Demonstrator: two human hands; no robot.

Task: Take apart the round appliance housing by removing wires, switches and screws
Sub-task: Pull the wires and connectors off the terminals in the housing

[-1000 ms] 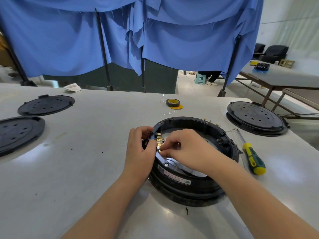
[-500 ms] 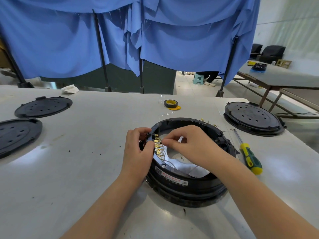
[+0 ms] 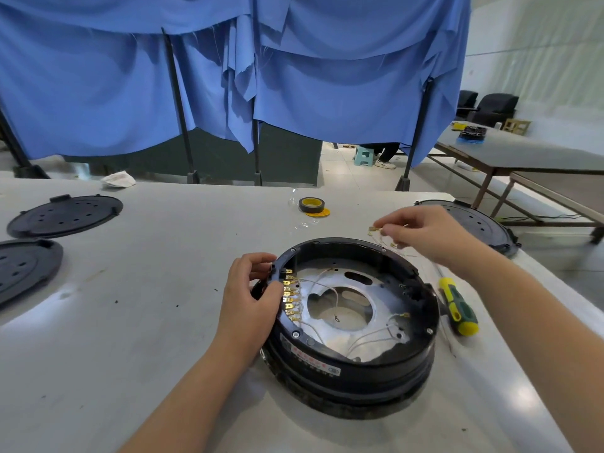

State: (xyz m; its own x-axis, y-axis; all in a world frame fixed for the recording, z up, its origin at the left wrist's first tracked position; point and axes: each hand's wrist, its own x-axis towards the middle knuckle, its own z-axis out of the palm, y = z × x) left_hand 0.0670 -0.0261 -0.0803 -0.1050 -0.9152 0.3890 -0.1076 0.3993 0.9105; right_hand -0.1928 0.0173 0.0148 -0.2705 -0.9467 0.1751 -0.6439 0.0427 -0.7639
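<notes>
The round black housing [image 3: 353,364] lies open side up on the white table, showing a silver inner plate [image 3: 376,299] and thin white wires [image 3: 369,338]. A row of brass terminals [image 3: 291,297] lines its left inner wall. My left hand [image 3: 250,299] grips the left rim beside those terminals. My right hand [image 3: 425,232] is beyond the housing's far right rim, over the table, pinching a thin wire with a brass connector [image 3: 372,228]. A few loose wires [image 3: 394,245] lie just under that hand.
A yellow and green screwdriver [image 3: 457,305] lies right of the housing. A roll of black tape [image 3: 311,205] sits behind it. Black round covers lie at far left [image 3: 65,215], left edge [image 3: 23,268] and far right [image 3: 490,227]. A crumpled cloth [image 3: 118,179] is at the back.
My right hand has pulled a wire off the terminal row and carried it back and right, out of the housing. My left hand has stayed on the left rim.
</notes>
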